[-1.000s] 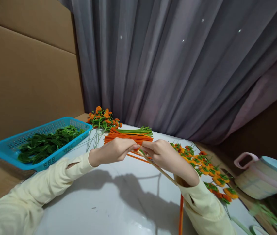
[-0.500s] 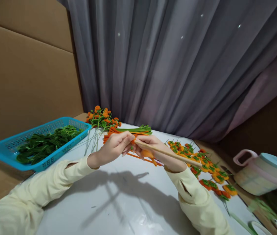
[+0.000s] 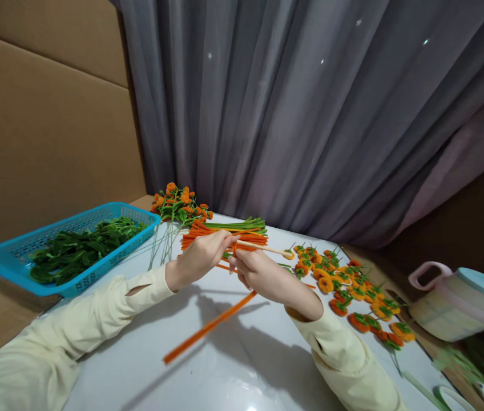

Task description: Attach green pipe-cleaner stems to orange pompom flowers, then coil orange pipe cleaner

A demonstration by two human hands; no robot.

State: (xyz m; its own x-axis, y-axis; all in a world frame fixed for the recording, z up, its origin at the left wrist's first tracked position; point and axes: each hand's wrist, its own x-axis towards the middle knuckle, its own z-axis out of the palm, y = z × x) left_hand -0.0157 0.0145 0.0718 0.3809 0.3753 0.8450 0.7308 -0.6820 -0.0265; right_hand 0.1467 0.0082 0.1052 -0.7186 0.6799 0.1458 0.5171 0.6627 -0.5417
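My left hand (image 3: pixel 201 254) is closed near the middle, its fingertips pinching the end of a thin wooden stick (image 3: pixel 270 248). Close beside it, my right hand (image 3: pixel 263 274) has its fingers closed on an orange pipe cleaner (image 3: pixel 208 326), whose long end slants down toward the lower left. Some orange is wrapped round the stick between the fingertips. The stick points right, past my right hand. Behind the hands lie a pile of orange pipe cleaners (image 3: pixel 194 231) and some green ones (image 3: pixel 255 224).
A blue basket (image 3: pixel 68 290) of green leaves stands on the left. Orange flowers with stems (image 3: pixel 182 200) lie at the back. Many orange and yellow flower heads (image 3: pixel 357 291) spread over the right side, near a lidded jug (image 3: pixel 460 305) and a roll of tape (image 3: pixel 451 398).
The stick has swung from slanting down across my right wrist to pointing right behind my right hand. A long orange pipe cleaner end now stretches out toward the lower left.
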